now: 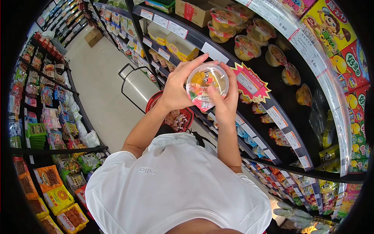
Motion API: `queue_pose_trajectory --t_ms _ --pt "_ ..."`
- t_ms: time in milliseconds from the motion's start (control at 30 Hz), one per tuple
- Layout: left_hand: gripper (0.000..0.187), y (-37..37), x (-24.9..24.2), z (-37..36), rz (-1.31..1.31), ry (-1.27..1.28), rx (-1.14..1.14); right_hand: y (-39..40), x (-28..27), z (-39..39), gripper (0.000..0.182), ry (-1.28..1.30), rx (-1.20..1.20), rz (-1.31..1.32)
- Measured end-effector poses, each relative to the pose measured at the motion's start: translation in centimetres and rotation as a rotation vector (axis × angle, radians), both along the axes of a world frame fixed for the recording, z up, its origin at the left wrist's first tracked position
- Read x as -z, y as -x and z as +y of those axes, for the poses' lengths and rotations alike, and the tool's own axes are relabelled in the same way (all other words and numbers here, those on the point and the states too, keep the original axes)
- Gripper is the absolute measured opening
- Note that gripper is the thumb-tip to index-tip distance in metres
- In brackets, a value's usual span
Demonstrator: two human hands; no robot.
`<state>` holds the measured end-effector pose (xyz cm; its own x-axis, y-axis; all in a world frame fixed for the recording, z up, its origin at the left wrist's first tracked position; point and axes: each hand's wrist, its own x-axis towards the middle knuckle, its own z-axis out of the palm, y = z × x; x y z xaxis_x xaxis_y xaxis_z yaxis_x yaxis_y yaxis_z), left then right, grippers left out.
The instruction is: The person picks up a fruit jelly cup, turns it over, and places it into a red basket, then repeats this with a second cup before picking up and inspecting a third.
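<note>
From my remote feed, I report the grip as follows: both hands are closed around one round, clear plastic cup with a printed film lid and yellow contents (206,82). The left hand (177,85) supports its left side, with fingers reaching along the upper edge. The right hand (226,103) clasps the right side, its thumb laid across the lid. I find the cup raised in front of the wearer's chest, lid turned toward the camera, near a pink starburst price sign with a yellow border (251,82).

Just beyond, I note similar lidded plastic cups (247,47) on a dark shelf, some stacked, and an open yellow cardboard carton (181,46) to their left. Below the left forearm stands a red plastic basket (151,100) holding small wrapped items (177,120). I record a white short-sleeved shirt (179,179) on the wearer.

Further out, I observe a brown cardboard box (93,37) on the pale floor (93,74), and orange and yellow packets (58,197) at lower left.
</note>
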<state>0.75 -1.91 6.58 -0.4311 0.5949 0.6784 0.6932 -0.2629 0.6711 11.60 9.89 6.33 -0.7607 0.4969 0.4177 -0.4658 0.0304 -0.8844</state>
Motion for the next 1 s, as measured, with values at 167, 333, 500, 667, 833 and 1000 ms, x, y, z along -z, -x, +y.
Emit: queue_pose_trajectory --t_ms 167,333,500,667,833,1000 --pt "0.094 -0.02 0.02 -0.05 0.028 0.008 -0.024 0.07 -0.26 -0.12 0.071 0.018 0.01 -0.026" --pt "0.096 -0.08 0.04 -0.07 0.043 0.012 -0.046 0.0 -0.61 -0.29 0.072 0.088 -0.023 -0.019" --pt "0.096 -0.04 -0.02 -0.01 0.057 -0.001 -0.007 -0.04 -0.85 -0.15 0.074 0.084 -0.033 -0.012" --pt "0.098 -0.22 0.43 0.4 -0.034 -0.023 0.07 -0.04 -0.93 -0.13 0.076 0.11 -0.048 0.014" --pt "0.1 -0.36 0.41 0.69 -0.094 -0.037 0.1 -0.1 -0.93 0.05 0.075 0.093 -0.04 0.01" --pt "0.1 -0.23 0.11 0.67 -0.079 -0.012 0.09 -0.09 -0.61 -0.01 0.074 0.122 -0.024 -0.002"
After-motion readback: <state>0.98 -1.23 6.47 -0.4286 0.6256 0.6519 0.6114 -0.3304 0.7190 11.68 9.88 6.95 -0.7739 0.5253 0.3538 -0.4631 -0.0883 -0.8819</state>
